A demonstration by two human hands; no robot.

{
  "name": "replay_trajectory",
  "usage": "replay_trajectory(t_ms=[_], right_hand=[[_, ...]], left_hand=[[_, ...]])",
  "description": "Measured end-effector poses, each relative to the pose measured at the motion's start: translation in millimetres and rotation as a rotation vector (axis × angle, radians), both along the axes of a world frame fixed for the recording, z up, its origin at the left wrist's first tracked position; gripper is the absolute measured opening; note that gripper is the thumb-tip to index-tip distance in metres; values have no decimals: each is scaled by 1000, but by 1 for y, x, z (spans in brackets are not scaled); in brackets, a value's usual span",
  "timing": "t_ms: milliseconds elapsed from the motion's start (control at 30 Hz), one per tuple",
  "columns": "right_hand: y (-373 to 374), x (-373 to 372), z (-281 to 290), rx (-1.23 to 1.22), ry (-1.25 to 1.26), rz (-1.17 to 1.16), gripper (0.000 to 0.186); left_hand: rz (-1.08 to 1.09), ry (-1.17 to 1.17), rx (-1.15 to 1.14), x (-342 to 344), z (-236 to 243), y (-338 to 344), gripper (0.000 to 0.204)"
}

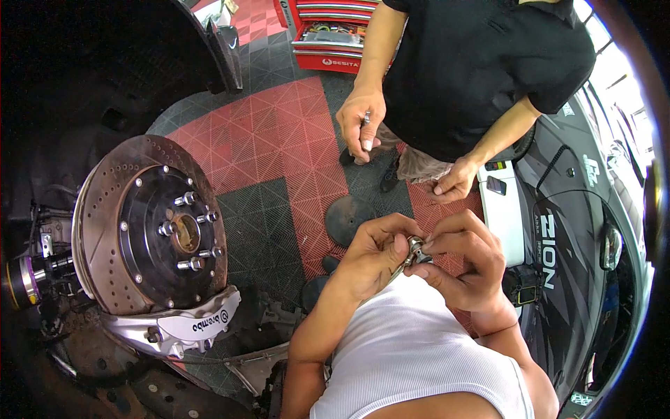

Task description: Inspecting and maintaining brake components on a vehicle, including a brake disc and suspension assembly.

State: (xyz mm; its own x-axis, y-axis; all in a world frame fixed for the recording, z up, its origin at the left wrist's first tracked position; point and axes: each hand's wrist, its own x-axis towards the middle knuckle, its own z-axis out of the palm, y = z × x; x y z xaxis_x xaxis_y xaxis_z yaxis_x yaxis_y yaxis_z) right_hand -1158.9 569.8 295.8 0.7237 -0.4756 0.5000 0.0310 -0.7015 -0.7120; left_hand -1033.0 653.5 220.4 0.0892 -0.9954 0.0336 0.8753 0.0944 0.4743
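Observation:
Close in front of my chest, both hands meet on a small shiny metal tool (417, 249) with a round head, much like a ratchet. My left hand (373, 262) is closed round its slim handle end, thumb against the head. The fingertips of my right hand (471, 262) pinch the round head from the other side. Fingers cover much of the tool, so its exact kind is hidden. Off to the left, apart from both hands, stands a drilled brake disc (105, 230) with a black centre and protruding wheel studs (187, 199). A silver brake caliper (185, 327) sits at its lower edge.
Facing me, a person in a black shirt (481, 77) holds a small metal piece in one hand (361, 122). A red tool chest (328, 59) has an open drawer. Red and grey tiles (258, 119) cover the floor. A dark car (572, 230) stands at the right.

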Motion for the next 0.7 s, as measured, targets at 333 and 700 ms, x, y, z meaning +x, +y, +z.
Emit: replay_trajectory(t_ms=[333, 700], right_hand=[[-19, 1, 14, 357, 210, 141, 18], [-22, -7, -27, 1123, -346, 288, 15]], left_hand=[[16, -80, 41, 3, 4, 0, 32], [364, -291, 261, 11, -5, -4, 26]])
